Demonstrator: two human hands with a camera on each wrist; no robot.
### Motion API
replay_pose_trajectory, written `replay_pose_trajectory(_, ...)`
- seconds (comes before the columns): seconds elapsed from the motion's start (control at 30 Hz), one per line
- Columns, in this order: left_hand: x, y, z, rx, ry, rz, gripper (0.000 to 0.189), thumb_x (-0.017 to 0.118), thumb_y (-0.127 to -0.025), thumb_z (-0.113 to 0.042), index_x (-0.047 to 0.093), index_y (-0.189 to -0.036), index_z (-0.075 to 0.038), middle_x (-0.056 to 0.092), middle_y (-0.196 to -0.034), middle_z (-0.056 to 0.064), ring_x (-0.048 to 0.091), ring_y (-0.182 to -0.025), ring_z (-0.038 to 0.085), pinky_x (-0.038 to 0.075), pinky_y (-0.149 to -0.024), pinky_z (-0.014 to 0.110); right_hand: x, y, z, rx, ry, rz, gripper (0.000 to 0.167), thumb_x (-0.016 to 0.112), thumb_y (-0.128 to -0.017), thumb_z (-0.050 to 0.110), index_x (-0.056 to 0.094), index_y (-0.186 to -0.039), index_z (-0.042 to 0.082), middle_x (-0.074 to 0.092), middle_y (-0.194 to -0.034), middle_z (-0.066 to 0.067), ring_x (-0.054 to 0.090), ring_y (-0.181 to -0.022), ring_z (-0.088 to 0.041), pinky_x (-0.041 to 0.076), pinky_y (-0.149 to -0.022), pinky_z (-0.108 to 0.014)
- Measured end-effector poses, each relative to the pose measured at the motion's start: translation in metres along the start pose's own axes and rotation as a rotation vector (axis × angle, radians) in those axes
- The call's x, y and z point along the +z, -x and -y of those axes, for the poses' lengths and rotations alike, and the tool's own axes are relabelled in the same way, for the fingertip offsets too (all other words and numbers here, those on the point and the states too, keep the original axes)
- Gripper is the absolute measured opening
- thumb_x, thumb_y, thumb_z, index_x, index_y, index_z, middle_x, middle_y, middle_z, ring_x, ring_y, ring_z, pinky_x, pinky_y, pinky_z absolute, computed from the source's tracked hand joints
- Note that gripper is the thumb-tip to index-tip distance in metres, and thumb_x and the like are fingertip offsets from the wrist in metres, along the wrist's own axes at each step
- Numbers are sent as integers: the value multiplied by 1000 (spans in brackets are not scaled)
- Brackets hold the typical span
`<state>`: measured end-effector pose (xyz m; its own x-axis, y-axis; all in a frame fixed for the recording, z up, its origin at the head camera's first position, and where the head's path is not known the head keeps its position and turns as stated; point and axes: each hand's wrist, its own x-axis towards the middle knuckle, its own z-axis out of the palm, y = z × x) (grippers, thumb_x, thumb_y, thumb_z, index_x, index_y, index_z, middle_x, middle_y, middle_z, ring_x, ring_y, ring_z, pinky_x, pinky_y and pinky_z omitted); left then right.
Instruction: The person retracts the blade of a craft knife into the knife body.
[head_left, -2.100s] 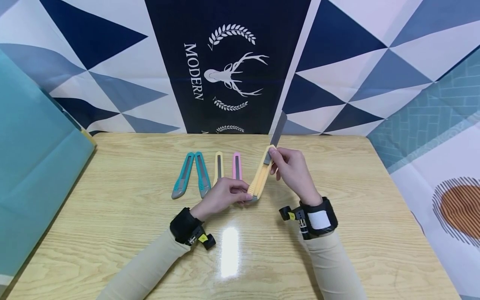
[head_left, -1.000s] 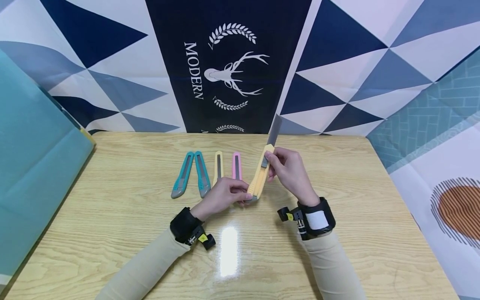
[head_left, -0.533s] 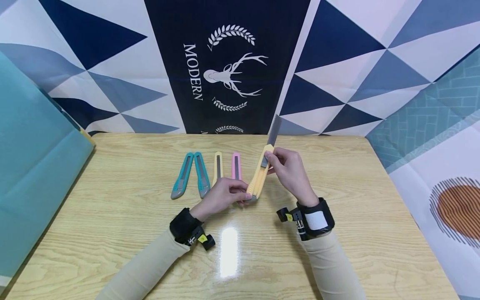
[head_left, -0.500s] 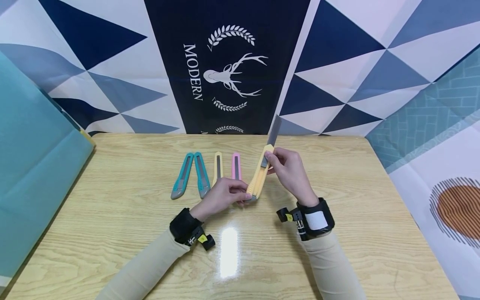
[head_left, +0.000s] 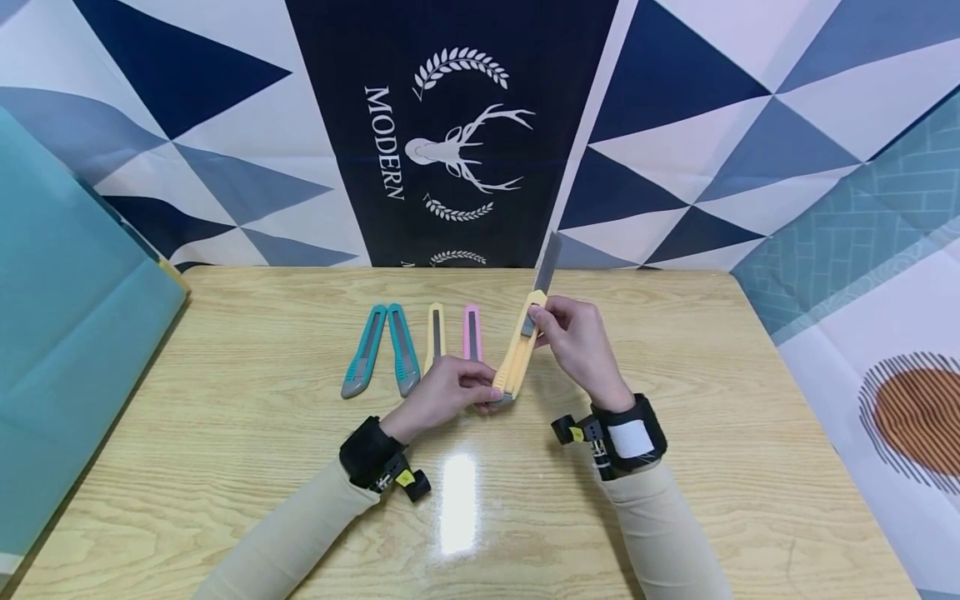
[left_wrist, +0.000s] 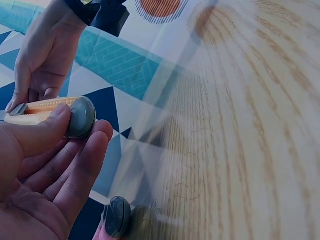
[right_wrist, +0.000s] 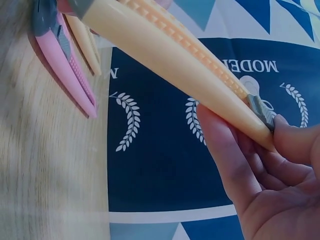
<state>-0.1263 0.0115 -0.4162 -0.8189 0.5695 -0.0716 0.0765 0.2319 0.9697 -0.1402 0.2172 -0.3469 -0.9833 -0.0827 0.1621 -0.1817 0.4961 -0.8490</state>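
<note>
In the head view, a large yellow utility knife (head_left: 517,350) is held tilted above the table, its long grey blade (head_left: 548,260) extended toward the wall. My left hand (head_left: 450,387) pinches its grey butt end (left_wrist: 81,117) between thumb and fingers. My right hand (head_left: 581,337) grips the body near the blade end, the thumb on the grey slider (right_wrist: 261,111). Lying to the left are two teal utility knives (head_left: 365,354), a smaller yellow utility knife (head_left: 437,329) and a pink utility knife (head_left: 472,329). My left hand partly hides the smaller yellow and pink ones.
The wooden table (head_left: 300,483) runs back to a patterned wall cloth (head_left: 450,142) with a deer print. A teal panel (head_left: 82,333) borders the table on the left. Wrist cameras (head_left: 416,483) are strapped to both arms.
Since the oldest frame, the knife's slider and my right thumb have slid slightly back toward the butt, and the blade sticks out a little less. My left hand has stayed in place.
</note>
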Motion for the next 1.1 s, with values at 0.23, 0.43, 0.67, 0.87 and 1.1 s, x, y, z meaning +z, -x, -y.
replay_pose_trajectory(0.23,0,0,0,-14,-17,-20,20,71,-91,-16,74,-107,-5,77,-88,12,74,-75,18,62,-68,32,1,1,-1,-22,8,4,19,60,-98,10,69,-97,-6,72,-86,-21,69,-66,-17,59,-60,-22)
replay_pose_trajectory(0.43,0,-1,-1,-29,-30,-51,20,71,-91,-15,73,-108,-6,76,-89,11,73,-73,15,61,-69,32,1,0,-1,-32,0,8,21,60,-98,12,69,-106,-5,72,-92,-21,70,-73,-24,59,-62,-22)
replay_pose_trajectory(0.67,1,-1,1,-27,10,-71,21,68,-92,-11,72,-111,-2,76,-94,15,74,-75,18,62,-70,31,1,-2,-2,40,-76,86,28,54,-102,15,67,-110,-9,69,-95,-24,69,-74,-17,63,-66,-30)
replay_pose_trajectory(0.87,1,-1,0,-6,40,-48,21,67,-93,-9,70,-112,0,75,-95,19,75,-81,26,63,-73,35,1,-2,-1,65,-92,77,34,50,-104,21,68,-108,-8,69,-94,-24,68,-73,-12,63,-65,-29)
replay_pose_trajectory(1.1,2,-1,2,0,23,-59,21,68,-92,-11,72,-111,-1,75,-95,18,75,-80,23,63,-72,34,1,-2,-4,118,-116,103,37,49,-105,23,68,-107,-8,70,-96,-26,69,-74,-12,63,-65,-27)
